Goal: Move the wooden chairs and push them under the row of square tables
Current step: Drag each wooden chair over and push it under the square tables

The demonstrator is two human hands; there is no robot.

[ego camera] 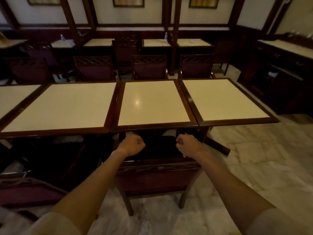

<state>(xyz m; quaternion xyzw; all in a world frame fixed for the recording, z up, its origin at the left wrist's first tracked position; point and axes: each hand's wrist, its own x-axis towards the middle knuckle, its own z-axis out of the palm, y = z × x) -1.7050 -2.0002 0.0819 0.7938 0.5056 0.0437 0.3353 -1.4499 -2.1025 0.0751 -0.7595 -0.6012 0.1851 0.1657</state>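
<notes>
A wooden chair (157, 178) with a purple padded back and lattice top rail stands right in front of me, its seat partly under the middle square table (153, 126). My left hand (133, 145) and my right hand (187, 145) are both closed in fists at the front of the chair's two arms, just below the table edge. The arms themselves are lost in shadow. The row of cream-topped tables with dark wood frames runs from the left table (55, 130) to the right table (237, 120). Another chair (28, 192) stands at my lower left.
Three matching chairs (149, 67) are tucked in on the far side of the row. Behind them stand more tables, one with a water bottle (166, 36). A dark sideboard (286, 65) lines the right wall. Marble floor (254, 158) lies open to my right.
</notes>
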